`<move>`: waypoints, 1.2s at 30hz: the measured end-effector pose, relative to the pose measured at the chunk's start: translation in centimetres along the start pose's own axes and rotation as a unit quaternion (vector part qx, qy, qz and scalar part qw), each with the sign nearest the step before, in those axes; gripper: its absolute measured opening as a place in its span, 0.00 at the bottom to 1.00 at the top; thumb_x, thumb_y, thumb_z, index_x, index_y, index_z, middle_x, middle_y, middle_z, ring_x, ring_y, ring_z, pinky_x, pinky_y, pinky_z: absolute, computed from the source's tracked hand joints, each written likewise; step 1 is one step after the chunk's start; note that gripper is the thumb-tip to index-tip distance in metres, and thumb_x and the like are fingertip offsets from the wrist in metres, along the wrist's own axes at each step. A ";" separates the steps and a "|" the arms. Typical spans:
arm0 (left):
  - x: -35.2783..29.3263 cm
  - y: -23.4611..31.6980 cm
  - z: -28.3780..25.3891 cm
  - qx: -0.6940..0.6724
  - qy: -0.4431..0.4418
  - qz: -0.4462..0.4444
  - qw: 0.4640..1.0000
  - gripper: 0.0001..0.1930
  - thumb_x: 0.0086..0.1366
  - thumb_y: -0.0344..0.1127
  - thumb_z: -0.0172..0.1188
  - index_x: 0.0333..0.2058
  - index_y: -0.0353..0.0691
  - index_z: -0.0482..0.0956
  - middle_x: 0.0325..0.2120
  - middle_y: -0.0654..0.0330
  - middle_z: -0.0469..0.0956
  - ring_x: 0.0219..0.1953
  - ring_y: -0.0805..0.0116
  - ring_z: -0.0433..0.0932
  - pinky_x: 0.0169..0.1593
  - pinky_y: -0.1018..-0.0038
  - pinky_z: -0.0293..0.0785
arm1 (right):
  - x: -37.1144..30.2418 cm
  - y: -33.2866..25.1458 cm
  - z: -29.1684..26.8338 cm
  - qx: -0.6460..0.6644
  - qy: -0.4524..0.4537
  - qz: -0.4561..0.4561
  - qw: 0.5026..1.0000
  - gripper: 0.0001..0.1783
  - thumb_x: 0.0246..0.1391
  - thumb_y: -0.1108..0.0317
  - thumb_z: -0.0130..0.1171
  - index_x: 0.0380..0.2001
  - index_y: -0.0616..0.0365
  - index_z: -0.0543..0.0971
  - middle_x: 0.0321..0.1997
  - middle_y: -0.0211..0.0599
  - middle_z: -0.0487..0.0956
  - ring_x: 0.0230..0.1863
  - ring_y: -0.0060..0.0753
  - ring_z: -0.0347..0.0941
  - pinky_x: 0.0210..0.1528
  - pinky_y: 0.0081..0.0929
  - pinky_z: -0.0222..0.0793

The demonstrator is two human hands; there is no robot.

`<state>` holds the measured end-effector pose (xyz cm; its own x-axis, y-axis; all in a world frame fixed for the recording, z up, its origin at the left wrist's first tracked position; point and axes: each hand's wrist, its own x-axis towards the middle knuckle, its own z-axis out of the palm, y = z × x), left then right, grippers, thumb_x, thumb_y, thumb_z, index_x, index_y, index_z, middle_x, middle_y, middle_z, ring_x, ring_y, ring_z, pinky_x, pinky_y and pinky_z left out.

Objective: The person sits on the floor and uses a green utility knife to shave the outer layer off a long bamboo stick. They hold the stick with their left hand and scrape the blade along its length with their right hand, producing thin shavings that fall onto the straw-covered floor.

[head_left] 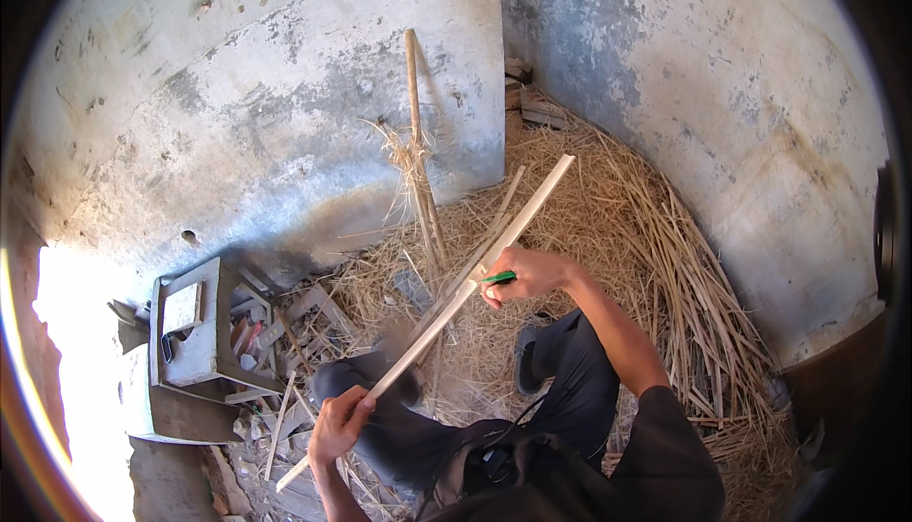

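Left hand (339,424) curls tight around the lower stretch of a long pale strip (427,340); right hand (525,273) is closed, pinching a green tool (499,278) against its middle! The strip slants above the straw (589,180). Out left, a grey box (195,372) leans, scraps (249,337) showing at its side.

The left hand (337,425), low and left of centre, is curled closed above the left forearm (339,495); the right hand (524,272), farther forward, is bent into a grip, the right forearm (616,334) slanting toward lower right.
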<state>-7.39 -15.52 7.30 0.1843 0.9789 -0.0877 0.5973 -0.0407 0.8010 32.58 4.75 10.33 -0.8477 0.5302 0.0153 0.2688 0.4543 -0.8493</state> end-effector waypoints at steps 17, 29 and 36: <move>-1.0 0.8 -2.7 -0.037 -0.114 -0.071 0.990 0.17 0.81 0.43 0.54 0.38 0.37 0.84 0.15 0.62 0.73 0.18 0.76 0.71 0.25 0.71 0.66 | -0.2 1.9 -0.4 0.153 -0.058 -0.073 0.984 0.21 0.68 0.56 0.61 0.25 0.58 0.80 0.26 0.30 0.82 0.27 0.23 0.74 0.35 0.29 0.67; 0.8 4.7 1.6 0.121 0.048 -0.007 0.992 0.25 0.73 0.51 0.63 0.59 0.41 0.74 0.34 0.49 0.84 0.39 0.45 0.86 0.44 0.56 0.78 | 1.7 -0.3 2.9 0.048 0.091 -0.049 0.993 0.22 0.72 0.52 0.59 0.32 0.57 0.87 0.25 0.30 0.83 0.24 0.24 0.71 0.33 0.29 0.66; 8.1 6.1 8.1 -0.083 0.059 0.086 0.991 0.22 0.74 0.42 0.65 0.59 0.37 0.74 0.30 0.47 0.83 0.32 0.48 0.85 0.38 0.60 0.78 | 2.5 0.4 4.4 0.057 0.148 -0.020 0.987 0.21 0.71 0.50 0.61 0.33 0.54 0.90 0.23 0.29 0.81 0.22 0.24 0.68 0.30 0.30 0.63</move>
<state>4.07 -9.48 6.62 0.1746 0.9772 0.1206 0.4259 -0.1854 0.8856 28.56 3.14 7.71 -0.6814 0.7071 0.1891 0.1700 0.4042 -0.8987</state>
